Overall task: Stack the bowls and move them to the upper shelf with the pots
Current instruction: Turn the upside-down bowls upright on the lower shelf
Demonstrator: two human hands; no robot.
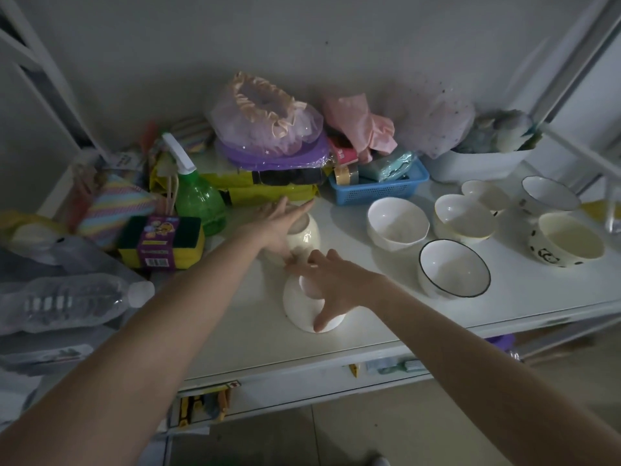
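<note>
Eight bowls [397, 227], two hands [336, 280]

Both arms reach forward — left grip [280, 227] fingers straight, right grip [331, 280] fingers spread, curled downward.

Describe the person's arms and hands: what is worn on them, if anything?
Both arms are bare along all that shows, with no sleeves in view. The left hand and right hand wear no gloves, and no rings, watch or bracelets are visible.

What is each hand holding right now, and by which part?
The right hand grips an upside-down white bowl by its base ring and side. The left hand rests open on another upside-down bowl, fingers straight, not gripping.
</note>
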